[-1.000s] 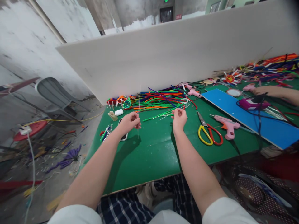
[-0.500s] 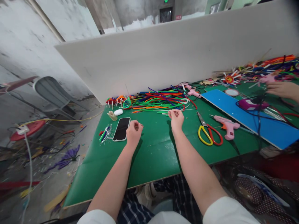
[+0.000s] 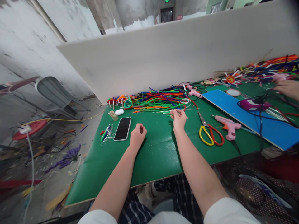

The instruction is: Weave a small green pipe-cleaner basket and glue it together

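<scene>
Fingers, right hand [image 3: 179,120]: pinched on a thin pale wire [image 3: 192,109] that pokes out past the hand.
Fingers, left hand [image 3: 137,137]: curled toward the thumb; I cannot tell whether they close on anything.
Wire: over the middle of the green tabletop [image 3: 154,161], toward the far edge, just in front of a pile of coloured stems [image 3: 161,99] lying along that edge.
Phone [image 3: 122,128]: dark screen up, near the left edge, just beside the left hand.
Far left corner: a white case [image 3: 119,112] next to a beige object [image 3: 113,115].
Scissors [image 3: 206,134]: right of the right hand, yellow and red handles toward the near edge.
Pink glue gun [image 3: 230,126]: between scissors and blue board [image 3: 247,119].
Writing: red sign [image 3: 179,17] beyond the partition [image 3: 149,59], lettering too small to read.
</scene>
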The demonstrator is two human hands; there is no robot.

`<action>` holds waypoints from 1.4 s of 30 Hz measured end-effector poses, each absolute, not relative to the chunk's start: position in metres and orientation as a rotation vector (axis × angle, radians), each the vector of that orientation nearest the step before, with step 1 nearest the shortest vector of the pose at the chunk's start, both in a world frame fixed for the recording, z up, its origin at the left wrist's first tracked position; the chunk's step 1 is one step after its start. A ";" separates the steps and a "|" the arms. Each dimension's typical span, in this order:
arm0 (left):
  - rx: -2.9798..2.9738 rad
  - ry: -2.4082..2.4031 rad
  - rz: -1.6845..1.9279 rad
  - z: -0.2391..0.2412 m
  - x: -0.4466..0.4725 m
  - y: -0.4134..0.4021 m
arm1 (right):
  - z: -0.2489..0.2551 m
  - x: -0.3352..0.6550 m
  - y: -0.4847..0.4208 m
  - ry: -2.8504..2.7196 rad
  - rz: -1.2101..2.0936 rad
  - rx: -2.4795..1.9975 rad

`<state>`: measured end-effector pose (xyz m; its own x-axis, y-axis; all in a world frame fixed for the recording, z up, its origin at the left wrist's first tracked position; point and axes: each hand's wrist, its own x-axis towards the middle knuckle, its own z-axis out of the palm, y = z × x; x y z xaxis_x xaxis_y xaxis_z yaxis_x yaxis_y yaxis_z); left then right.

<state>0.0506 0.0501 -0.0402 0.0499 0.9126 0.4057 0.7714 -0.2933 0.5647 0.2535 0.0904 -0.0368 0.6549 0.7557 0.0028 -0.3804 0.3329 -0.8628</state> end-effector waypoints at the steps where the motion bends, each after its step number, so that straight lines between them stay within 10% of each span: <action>1: 2.136 1.748 1.067 -0.040 0.051 0.050 | -0.037 0.254 0.090 -0.442 0.767 -0.974; 20: 2.485 1.827 0.651 -0.037 0.026 0.053 | -0.004 0.254 0.057 -0.834 0.001 -1.103; 42: 2.555 1.591 0.587 -0.034 0.006 0.060 | -0.013 0.252 0.066 -1.136 0.132 -1.228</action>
<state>0.0065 0.0604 -0.0345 0.3892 0.8778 0.2794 0.8491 -0.4594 0.2607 0.2515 0.0661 -0.0129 0.4861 0.6262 0.6096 0.4703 0.4005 -0.7864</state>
